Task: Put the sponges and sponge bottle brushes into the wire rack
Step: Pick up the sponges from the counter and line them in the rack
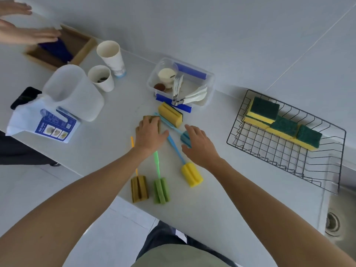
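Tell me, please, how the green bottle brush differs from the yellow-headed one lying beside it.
The green bottle brush has a green handle and a slim head; the yellow-headed brush has a blue handle and a fatter head. The green one lies nearer the counter edge. Both lie flat on the counter, outside the wire rack, grooved heads toward the person.

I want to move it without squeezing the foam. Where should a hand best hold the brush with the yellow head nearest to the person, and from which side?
Probably the thin blue handle of the yellow-headed brush, pinched from above near its middle. It lies flat and bare there, slanting away from the foam head. The right hand hovers just beside it.
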